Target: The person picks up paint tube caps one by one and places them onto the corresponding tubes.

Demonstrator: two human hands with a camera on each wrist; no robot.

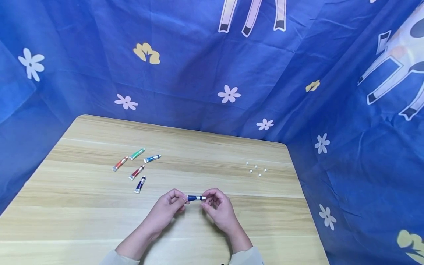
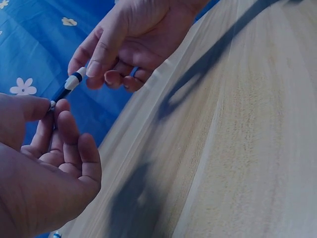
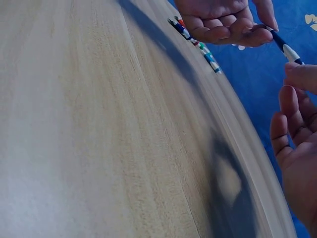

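Observation:
A dark blue paint tube (image 1: 194, 198) with a white band is held level above the wooden table, between both hands. My left hand (image 1: 169, 208) pinches its flat end between thumb and forefinger. At the other end, my right hand (image 1: 220, 209) has thumb and forefinger on the white cap (image 2: 81, 71). In the left wrist view the tube (image 2: 64, 89) slants up toward the right hand (image 2: 138, 37), whose other fingers are loosely curled. The right wrist view shows the tube (image 3: 286, 47) with the right hand's thumb on its cap end.
Several paint tubes lie at the left of the table (image 1: 82, 221): green (image 1: 137, 154), orange-red (image 1: 120, 163), blue (image 1: 152, 158), dark red (image 1: 136, 172) and dark blue (image 1: 140, 184). Several small white caps (image 1: 255, 166) lie at the right. Blue patterned cloth (image 1: 185, 73) hangs behind and beside the table.

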